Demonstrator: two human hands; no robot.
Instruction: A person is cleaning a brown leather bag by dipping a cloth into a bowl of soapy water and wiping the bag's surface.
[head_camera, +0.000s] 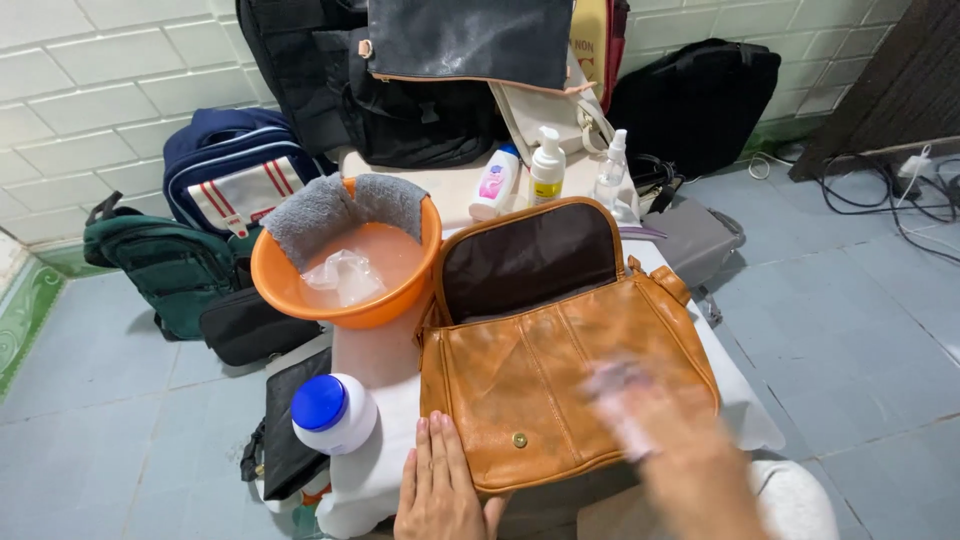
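- Blue floor tiles and a white tiled wall sit around a small white bench (380, 360).
- A tan bag (560, 370) lies on it, flap open.
- The left hand (437, 490) lies flat beside the bag, fingers straight and together, holding nothing.
- The right hand (650, 420) is a blur over the bag; I cannot tell how its fingers are.
- An orange bowl (345, 270) with a grey cloth (335, 210) is behind.

Glossy tan leather bag (560, 370), orange plastic basin (345, 300), grey terry cloth (320, 215)
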